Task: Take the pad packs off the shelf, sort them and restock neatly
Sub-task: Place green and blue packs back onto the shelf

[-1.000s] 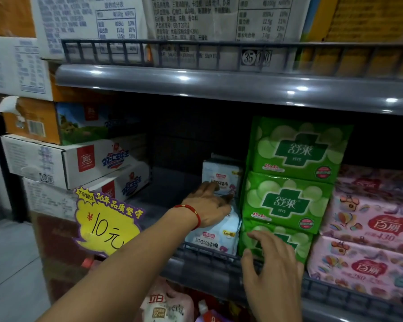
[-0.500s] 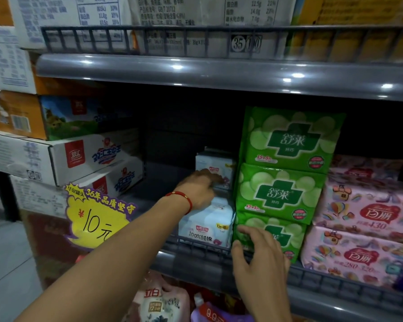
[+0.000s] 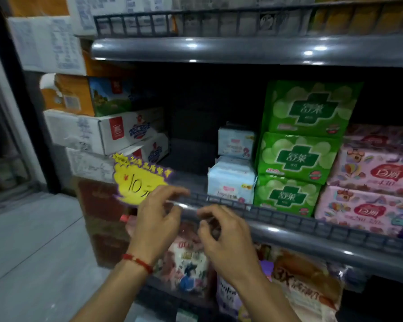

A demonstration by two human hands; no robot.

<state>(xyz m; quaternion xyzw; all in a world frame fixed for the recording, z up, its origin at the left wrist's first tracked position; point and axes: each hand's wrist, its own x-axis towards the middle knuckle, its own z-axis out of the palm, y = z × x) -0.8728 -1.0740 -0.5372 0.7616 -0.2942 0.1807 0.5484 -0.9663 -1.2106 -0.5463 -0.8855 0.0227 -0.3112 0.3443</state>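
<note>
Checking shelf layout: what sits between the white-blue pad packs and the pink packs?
Head view: a stack of three green packs stands between the white-blue pad packs and the pink packs.

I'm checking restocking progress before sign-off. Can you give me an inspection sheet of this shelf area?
Surface: shelf with a dark railing, left part bare.
Job's things: two white packs stacked; three green packs stacked beside them; pink packs further right.
Clutter: yellow price tag at the shelf's left end.
Grips: left hand and right hand in front of the railing, fingers loosely curled, holding nothing.
Cables: nothing seen.
Surroundings: cardboard boxes stacked on the left.
</note>
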